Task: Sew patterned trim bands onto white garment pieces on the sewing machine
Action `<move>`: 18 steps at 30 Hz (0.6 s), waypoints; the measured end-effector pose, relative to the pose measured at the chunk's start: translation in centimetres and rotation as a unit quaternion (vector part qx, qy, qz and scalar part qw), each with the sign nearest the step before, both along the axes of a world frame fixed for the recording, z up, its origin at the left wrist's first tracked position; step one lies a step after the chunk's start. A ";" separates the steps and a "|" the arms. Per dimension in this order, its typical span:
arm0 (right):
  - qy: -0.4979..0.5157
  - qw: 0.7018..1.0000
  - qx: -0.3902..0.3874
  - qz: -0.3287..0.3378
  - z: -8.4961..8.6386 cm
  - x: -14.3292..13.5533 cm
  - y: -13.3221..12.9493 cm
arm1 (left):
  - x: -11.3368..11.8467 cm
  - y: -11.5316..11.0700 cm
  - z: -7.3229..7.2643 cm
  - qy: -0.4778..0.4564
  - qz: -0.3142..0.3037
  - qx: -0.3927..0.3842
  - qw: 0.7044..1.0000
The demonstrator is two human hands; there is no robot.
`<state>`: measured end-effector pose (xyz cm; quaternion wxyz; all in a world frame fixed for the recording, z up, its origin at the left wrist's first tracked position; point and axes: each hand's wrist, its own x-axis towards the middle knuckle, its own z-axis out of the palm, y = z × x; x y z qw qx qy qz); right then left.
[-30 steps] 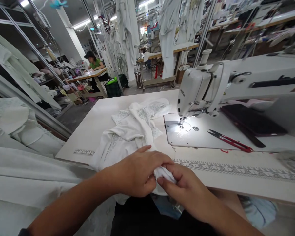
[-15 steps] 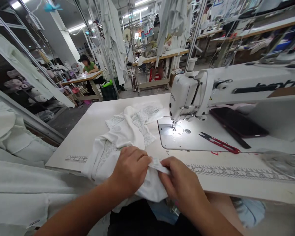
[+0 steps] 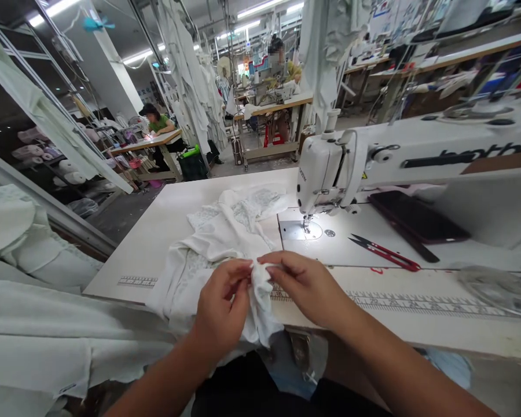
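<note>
A white garment piece with a pale leafy pattern (image 3: 217, 231) lies rumpled on the sewing table (image 3: 151, 223) and hangs over its front edge. My left hand (image 3: 223, 304) pinches a gathered edge of this fabric between thumb and fingers. Close beside it, my right hand (image 3: 306, 284) grips the same bunched edge from the right, fingertips almost meeting the left ones. Behind my hands stands a white sewing machine (image 3: 330, 168), its lamp lighting the metal needle plate (image 3: 301, 230). No cloth lies under the presser foot.
Red-handled thread snips (image 3: 386, 253) and a dark phone (image 3: 419, 217) rest on the machine bed. A printed ruler strip (image 3: 391, 304) runs along the table front. More white cloth (image 3: 35, 330) hangs at left. A person in green (image 3: 158, 123) sits at another table.
Both hands have raised the fabric edge and bunched it upright between them. My right hand has moved up and the fingertips have come closer together.
</note>
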<state>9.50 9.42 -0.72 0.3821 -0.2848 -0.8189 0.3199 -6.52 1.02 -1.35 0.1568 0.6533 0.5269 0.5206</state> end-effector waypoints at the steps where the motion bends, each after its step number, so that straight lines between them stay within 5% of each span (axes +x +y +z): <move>1: -0.002 1.000 0.022 -0.019 0.5 -0.4 0.4 | 0.7 -0.7 -0.8 0.004 0.039 0.003 0.999; 4: -0.006 0.996 0.079 -0.046 2.6 -1.2 1.8 | 2.2 -2.5 -3.5 0.170 0.128 0.022 0.977; 7: -0.069 0.980 0.186 -0.032 4.6 -1.4 3.4 | 0.6 -3.7 -5.7 0.364 0.169 0.004 0.916; 10: -0.239 0.911 0.332 0.045 4.7 -0.9 4.7 | -4.6 -4.4 -5.9 0.432 0.080 0.023 0.898; 12: -0.311 0.872 0.367 0.091 3.9 -0.8 5.5 | -8.9 -3.7 -4.3 0.419 -0.034 0.016 0.907; 14: -0.326 0.868 0.364 0.091 3.2 -1.4 6.4 | -12.8 -1.3 -1.1 0.429 -0.080 -0.023 0.899; 18: -0.279 0.890 0.360 -0.011 5.9 -4.1 7.9 | -16.8 6.6 8.1 0.439 0.059 0.055 0.895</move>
